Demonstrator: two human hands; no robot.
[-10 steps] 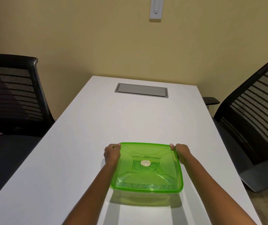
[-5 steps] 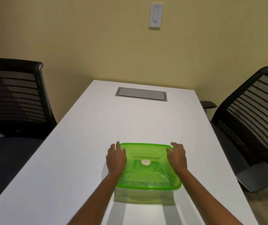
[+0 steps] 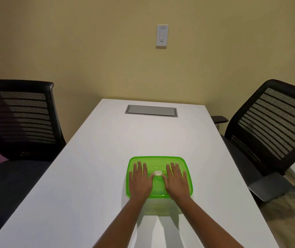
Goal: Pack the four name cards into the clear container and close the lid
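Observation:
A clear container (image 3: 158, 205) stands on the white table (image 3: 89, 176) near its front edge, with a translucent green lid (image 3: 158, 161) lying on top of it. A small white knob (image 3: 158, 173) sits at the lid's middle. My left hand (image 3: 140, 179) lies flat on the left half of the lid, fingers spread. My right hand (image 3: 176, 180) lies flat on the right half, fingers spread as well. Both palms rest on the lid and hold nothing. The name cards cannot be made out under the hands and the green lid.
A grey cable hatch (image 3: 151, 110) is set into the far end of the table. Black mesh chairs stand at the left (image 3: 21, 119) and right (image 3: 272, 129) sides. A yellow wall with a switch plate (image 3: 162, 35) is behind.
My hands have slid from the lid's far corners inward onto its top and now lie flat beside the knob. The view has tilted upward.

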